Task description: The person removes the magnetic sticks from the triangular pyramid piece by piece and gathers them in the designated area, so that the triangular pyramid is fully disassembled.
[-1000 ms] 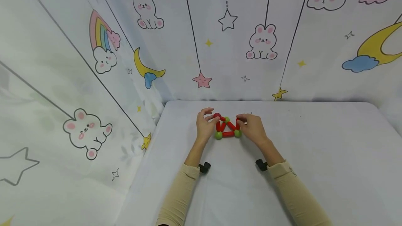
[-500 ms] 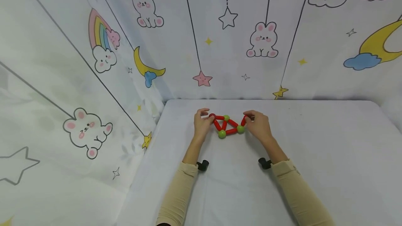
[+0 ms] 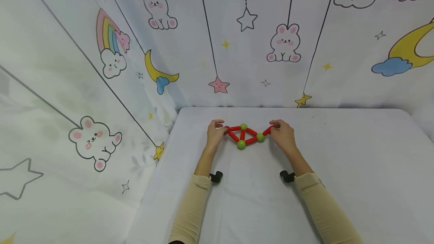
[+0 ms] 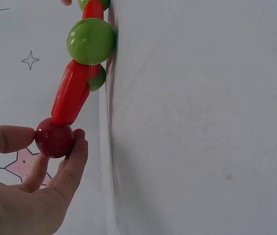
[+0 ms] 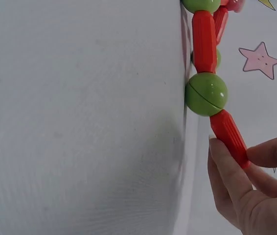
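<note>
Landmark: ball-and-rod frame (image 3: 242,135), on the far part of the white surface (image 3: 359,168).

Far left of the frame: white printed cloth wall, a line-drawn pink-eared bear (image 3: 95,142) on it and, farther back, a small yellow moon (image 3: 154,69). The surface's left edge runs along this side. Left and near of the frame: beige left sleeve (image 3: 190,210), black wrist device (image 3: 216,177) at its cuff. At the frame's left end: left hand (image 3: 215,134), fingertips pinching the dark red ball (image 4: 54,138). Behind the frame and slightly left: pink star (image 3: 219,85) on the rear cloth, above the surface's back edge.

Frame itself: two joined triangles of red rods sharing the middle rod; far green ball (image 3: 243,126), near green ball (image 3: 241,144), right green ball (image 3: 260,137).

Off the frame's right ball: end rod (image 5: 229,137), its outer end pinched by the right hand (image 3: 283,135). Right and near of the frame: second black device (image 3: 287,176), right sleeve (image 3: 325,206). Far right, behind the frame: large yellow moon (image 3: 403,50); surface corner there rounded.
</note>
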`<state>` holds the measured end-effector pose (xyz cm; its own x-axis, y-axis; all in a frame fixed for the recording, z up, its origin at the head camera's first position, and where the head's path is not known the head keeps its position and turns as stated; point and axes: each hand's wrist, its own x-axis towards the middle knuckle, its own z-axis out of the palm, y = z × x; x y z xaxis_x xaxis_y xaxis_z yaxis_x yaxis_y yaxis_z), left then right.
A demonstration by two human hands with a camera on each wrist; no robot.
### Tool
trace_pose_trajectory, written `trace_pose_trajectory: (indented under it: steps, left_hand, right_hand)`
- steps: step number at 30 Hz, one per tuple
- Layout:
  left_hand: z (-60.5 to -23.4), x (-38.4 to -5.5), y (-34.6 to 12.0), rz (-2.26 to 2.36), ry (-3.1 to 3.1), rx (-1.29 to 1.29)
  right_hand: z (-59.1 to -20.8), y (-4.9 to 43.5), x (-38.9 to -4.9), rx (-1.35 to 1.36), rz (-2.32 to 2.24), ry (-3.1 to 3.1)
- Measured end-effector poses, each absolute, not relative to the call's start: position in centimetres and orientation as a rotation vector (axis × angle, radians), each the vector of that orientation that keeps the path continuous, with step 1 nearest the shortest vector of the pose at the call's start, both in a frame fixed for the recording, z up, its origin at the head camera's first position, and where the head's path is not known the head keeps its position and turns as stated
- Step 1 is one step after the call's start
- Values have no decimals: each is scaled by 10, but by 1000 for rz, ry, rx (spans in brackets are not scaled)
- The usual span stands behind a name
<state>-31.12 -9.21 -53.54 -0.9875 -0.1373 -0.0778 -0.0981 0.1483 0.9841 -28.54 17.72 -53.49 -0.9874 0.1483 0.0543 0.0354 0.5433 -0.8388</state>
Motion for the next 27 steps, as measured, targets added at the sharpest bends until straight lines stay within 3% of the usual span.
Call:
trace_pose_trajectory:
  steps: [27]
  left_hand:
    - [-544,-309,-108,-1746,-2732,69]
  right_hand:
    - [-527,195,-283,-131,1207,-2940]
